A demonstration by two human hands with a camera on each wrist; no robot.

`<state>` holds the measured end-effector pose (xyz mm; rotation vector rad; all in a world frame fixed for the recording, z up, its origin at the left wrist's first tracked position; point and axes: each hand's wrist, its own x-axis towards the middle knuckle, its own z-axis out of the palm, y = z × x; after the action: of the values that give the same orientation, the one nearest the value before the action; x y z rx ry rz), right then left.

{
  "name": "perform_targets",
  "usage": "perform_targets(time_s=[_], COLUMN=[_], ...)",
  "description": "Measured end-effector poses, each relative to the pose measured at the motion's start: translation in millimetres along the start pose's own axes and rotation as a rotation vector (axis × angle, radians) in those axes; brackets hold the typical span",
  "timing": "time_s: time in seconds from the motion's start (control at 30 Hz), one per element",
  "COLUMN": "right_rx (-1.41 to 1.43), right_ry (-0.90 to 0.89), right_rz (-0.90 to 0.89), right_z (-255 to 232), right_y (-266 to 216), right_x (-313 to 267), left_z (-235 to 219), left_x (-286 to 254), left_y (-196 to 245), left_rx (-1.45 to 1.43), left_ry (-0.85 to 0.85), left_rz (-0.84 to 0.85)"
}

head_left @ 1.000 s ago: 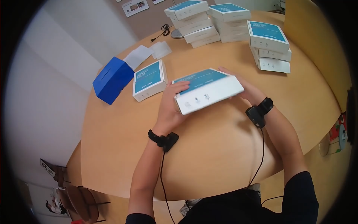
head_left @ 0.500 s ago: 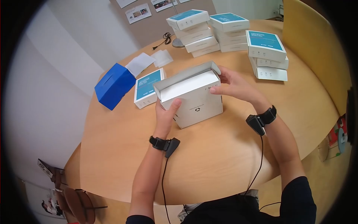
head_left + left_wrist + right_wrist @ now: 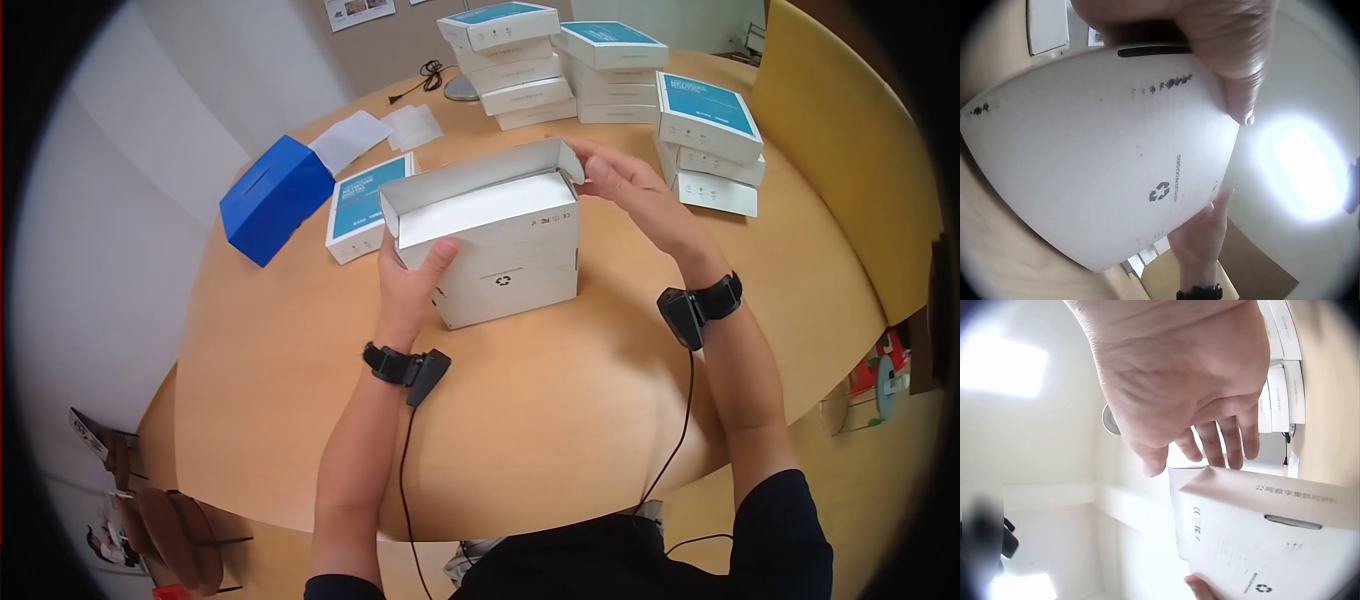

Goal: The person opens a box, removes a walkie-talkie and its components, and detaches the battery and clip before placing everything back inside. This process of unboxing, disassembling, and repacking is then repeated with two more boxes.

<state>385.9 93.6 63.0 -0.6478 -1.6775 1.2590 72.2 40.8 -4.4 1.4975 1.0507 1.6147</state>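
Observation:
A white cardboard box [image 3: 510, 265] is held upright in front of me, its recycling mark facing me and its lid flap [image 3: 480, 180] raised at the top. Inside the opening a plain white panel [image 3: 485, 212] shows. My left hand [image 3: 408, 285] grips the box's left side, thumb on the near face and fingers hidden behind. My right hand [image 3: 635, 190] is at the flap's right corner. In the right wrist view its fingers [image 3: 1232, 440] extend loosely beside the flap's edge, without curling round the box.
Beyond the box on the left lie a teal-topped box [image 3: 370, 205], a blue box [image 3: 275, 198] with a slot, and white sheets [image 3: 350, 138]. Stacks of similar boxes [image 3: 520, 95] stand at the back, with another stack [image 3: 708, 120] at right. A black cable [image 3: 430, 75] lies behind.
The box went from lying tilted, teal face up, to upright with its flap raised. Most recently my right hand moved off its near face to the flap's corner; the left hand kept its grip.

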Motion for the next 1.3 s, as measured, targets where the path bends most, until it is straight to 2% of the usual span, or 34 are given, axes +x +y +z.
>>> perform_targets(time_s=[0.1, 0.3, 0.4, 0.6, 0.7, 0.8, 0.9, 1.0, 1.1, 1.2, 1.3], right_rx=[-0.098, -0.122, -0.105, -0.178, -0.137, -0.051, -0.271, -0.347, -0.264, -0.295, -0.312], right_ry=[-0.048, 0.068, 0.131, -0.022, -0.140, -0.239, -0.164, -0.171, -0.183, -0.179, -0.172], right_rz=[-0.038, -0.049, 0.023, 0.007, 0.056, -0.004, -0.208, -0.166, -0.091, -0.138, -0.141], right_z=[-5.5, 9.7, 17.3, 0.4, -2.8, 0.6, 12.9, 13.2, 10.4, 13.3, 12.6], right_y=[6.7, 3.2, -7.1, -8.3, -15.5, -10.5, -4.6, 5.3, 10.7, 9.2, 10.9], right_x=[1.7, 3.0, 1.8, -1.8, -2.6, -4.5, -2.5, -0.7, -0.2, -0.7, -0.1], left_z=[0.5, 2.4, 3.9, 5.6, 4.5, 5.1, 6.6, 3.9, 8.6, 0.1, -9.6], left_x=[0.0, -3.2, -2.6, -1.7, -1.8, -1.8, -2.2, 0.1, -4.6, -0.7, 5.8], left_y=[-2.8, 1.2, 3.1, 2.9, 1.9, 3.5, 5.3, 11.8, 14.5, -1.7, 15.6], left_rx=[-0.018, 0.035, -0.037, -0.072, -0.067, -0.068, -0.081, -0.045, -0.067, -0.062, -0.310], left_ry=[-0.009, -0.043, -0.063, -0.046, -0.043, -0.033, -0.032, -0.080, -0.041, -0.048, -0.177], left_rz=[0.008, 0.037, 0.016, -0.016, -0.018, -0.027, -0.029, -0.124, -0.070, 0.098, -0.209])
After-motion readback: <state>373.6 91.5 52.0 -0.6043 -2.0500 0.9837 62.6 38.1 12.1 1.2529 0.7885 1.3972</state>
